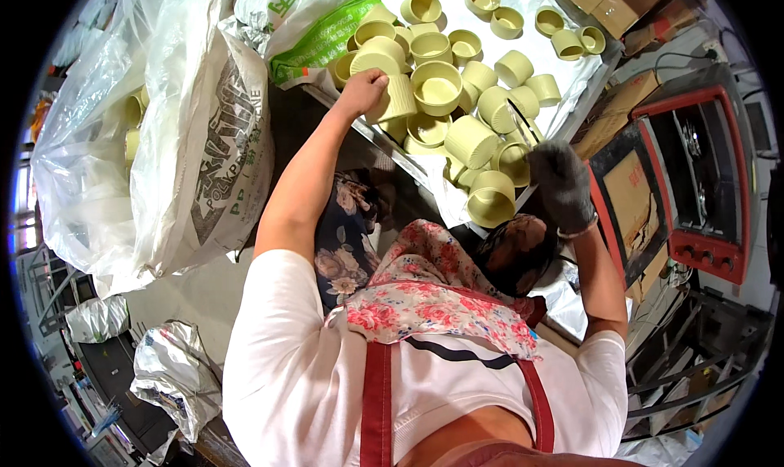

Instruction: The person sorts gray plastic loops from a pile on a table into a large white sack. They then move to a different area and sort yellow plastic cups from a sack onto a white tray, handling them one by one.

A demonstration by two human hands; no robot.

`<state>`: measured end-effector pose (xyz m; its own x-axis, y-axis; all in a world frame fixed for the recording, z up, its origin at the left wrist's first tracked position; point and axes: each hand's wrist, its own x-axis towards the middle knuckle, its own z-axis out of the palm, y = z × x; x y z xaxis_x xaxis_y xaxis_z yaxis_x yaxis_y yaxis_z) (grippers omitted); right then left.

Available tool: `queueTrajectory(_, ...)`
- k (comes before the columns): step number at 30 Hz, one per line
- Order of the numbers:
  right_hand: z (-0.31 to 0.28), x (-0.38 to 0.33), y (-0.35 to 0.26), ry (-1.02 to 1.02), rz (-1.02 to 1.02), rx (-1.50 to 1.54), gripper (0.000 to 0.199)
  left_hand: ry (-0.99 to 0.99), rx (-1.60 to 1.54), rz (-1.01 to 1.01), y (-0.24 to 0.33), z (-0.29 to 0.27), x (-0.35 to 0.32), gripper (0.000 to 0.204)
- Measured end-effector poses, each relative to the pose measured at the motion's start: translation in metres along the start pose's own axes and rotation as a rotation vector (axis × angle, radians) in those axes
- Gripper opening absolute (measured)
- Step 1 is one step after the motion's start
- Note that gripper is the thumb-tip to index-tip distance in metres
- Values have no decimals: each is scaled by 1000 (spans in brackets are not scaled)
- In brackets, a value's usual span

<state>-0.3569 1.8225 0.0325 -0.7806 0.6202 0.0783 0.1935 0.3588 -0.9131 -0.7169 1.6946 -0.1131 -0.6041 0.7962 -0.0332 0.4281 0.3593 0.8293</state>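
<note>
My bare left hand point(363, 93) is closed on the rim side of a pale yellow-green ribbed cup point(396, 99) at the near left of the pile. A grey knitted glove covers my right hand point(563, 183), whose fingers wrap round a slim, pointed metal tool point(524, 124). Its narrow tip reaches over the cups; I cannot make out whether it is scissors or tweezers. Just beside the glove lies a tilted cup point(512, 163), and nearer to me another cup point(492, 198) shows its hollow inside. Several similar cups lie heaped between my hands.
The cups rest on a white plastic sheet point(576, 79) over a metal-edged table point(408, 166). A big sack with clear plastic point(233, 140) stands at left. To the right sits a red oven point(706, 173) with its door down. Cardboard boxes point(612, 9) lie at the far right.
</note>
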Motion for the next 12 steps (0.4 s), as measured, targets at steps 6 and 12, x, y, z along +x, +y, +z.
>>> queueTrajectory(6, 50, 47, -25, 69, -113, 424, 11, -94, -538, -111, 77, -20, -58, 20)
queueTrajectory(12, 103, 4, -15, -326, 39, 204, 12, -45, -668, 7, 96, -2, -152, 12)
